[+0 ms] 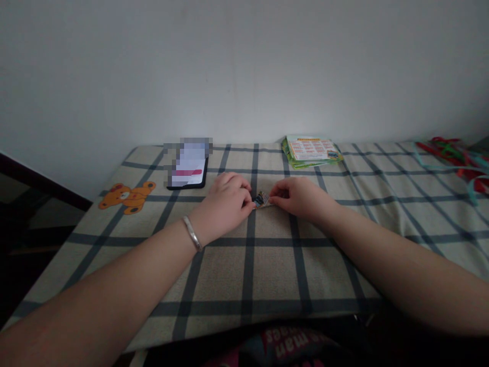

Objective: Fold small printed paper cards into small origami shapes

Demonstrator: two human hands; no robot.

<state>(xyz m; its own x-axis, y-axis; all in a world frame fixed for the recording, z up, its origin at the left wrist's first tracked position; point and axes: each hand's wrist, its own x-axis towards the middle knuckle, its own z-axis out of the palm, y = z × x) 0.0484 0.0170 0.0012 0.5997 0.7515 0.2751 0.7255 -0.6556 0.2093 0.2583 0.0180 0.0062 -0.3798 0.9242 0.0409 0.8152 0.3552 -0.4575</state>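
At far left we record a bear cutout lying flat on the checked-cloth-covered tabletop. Next we note a phone, screen lit and partly pixelated. The left hand, a silver bangle at its wrist, pinches the left end of a small patterned piece, which sits mid-tabletop between both hands. The right hand pinches its right end. Behind, we observe stacked printed cards near the wall; at far right, tangled coloured strips.

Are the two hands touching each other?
Apart: the head view shows a gap between the left hand and the right hand, with a small patterned piece in it.
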